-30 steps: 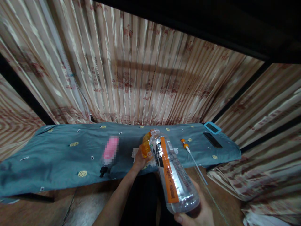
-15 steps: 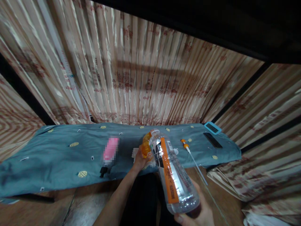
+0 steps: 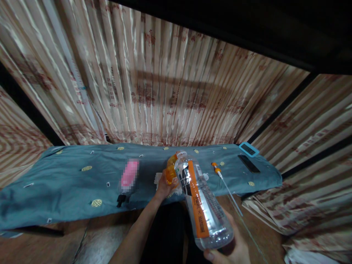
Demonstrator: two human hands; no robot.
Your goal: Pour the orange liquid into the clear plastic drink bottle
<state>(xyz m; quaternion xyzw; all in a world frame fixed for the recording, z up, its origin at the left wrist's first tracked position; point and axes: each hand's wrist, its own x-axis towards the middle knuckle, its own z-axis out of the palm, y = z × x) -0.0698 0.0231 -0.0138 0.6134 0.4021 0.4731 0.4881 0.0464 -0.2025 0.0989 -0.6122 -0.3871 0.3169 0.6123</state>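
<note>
My right hand (image 3: 233, 245) is closed around the bottom of a clear plastic bottle (image 3: 202, 209) with an orange and silver label. The bottle tilts, its mouth pointing away and to the left. Its neck meets the top of an orange translucent bottle (image 3: 171, 169), which my left hand (image 3: 165, 187) grips. Part of the orange bottle is hidden behind the clear one, so I cannot tell whether the two mouths touch. Under my left hand lies a white tissue (image 3: 158, 178). To the right rests a pump head with an orange top (image 3: 216, 168) and a long tube (image 3: 231, 196).
A blue patterned cloth (image 3: 68, 183) covers the long surface. On it lie a blurred pink object (image 3: 129, 174), a black clip-like piece (image 3: 121, 200), a dark phone (image 3: 249, 164) and a blue-framed device (image 3: 249, 149). Pleated curtains (image 3: 165, 84) hang behind.
</note>
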